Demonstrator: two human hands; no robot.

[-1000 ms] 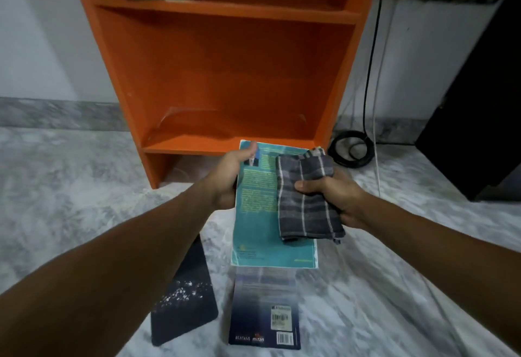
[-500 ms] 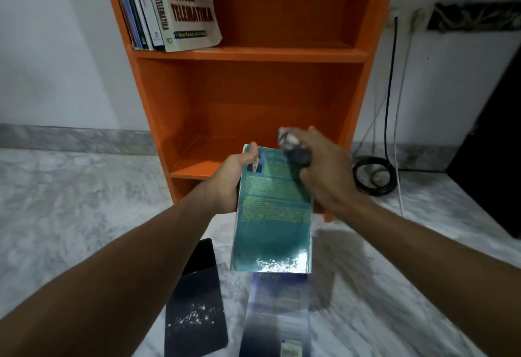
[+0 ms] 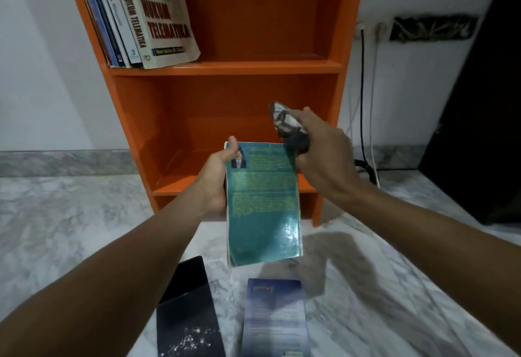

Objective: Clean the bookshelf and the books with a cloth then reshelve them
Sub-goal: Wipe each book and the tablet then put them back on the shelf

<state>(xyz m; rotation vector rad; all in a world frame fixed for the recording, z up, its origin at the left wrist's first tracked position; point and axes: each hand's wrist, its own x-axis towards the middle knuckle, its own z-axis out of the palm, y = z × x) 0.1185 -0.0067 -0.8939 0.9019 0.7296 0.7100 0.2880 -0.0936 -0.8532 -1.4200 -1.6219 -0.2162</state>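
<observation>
**Teal book between both hands, shelf straight ahead**

Teal is the cover of the book [image 3: 263,210] that the person holds in front of the body. Its long axis runs away from the person, with the top edge pointing to the orange bookshelf [image 3: 248,67] and the bottom edge hanging over the marble floor [image 3: 56,215].

The left hand [image 3: 217,179] grips the book at its left edge, near the top. The thumb lies on the cover; the other fingers are behind the book and hidden. The right hand [image 3: 321,156] is closed round a bunched grey cloth [image 3: 287,125] and stands at the top right corner of the book. The low end of the cloth is at this corner, but I cannot tell if it really touches the cover.

The lower shelf opening is directly beyond both hands and holds no books. Above the hands and to the left, some books [image 3: 141,18] stand leaning on the upper shelf, with free space to their right. Below the hands, closer to the person, a black book [image 3: 186,308] and a blue book [image 3: 275,317] lie flat on the floor.

In my judgement the wiping of this book is nearly finished. Only the left hand carries the book, so that hand would take it forward to the shelf. To stand beside the others, the book must be turned with its spine to the outside.
</observation>
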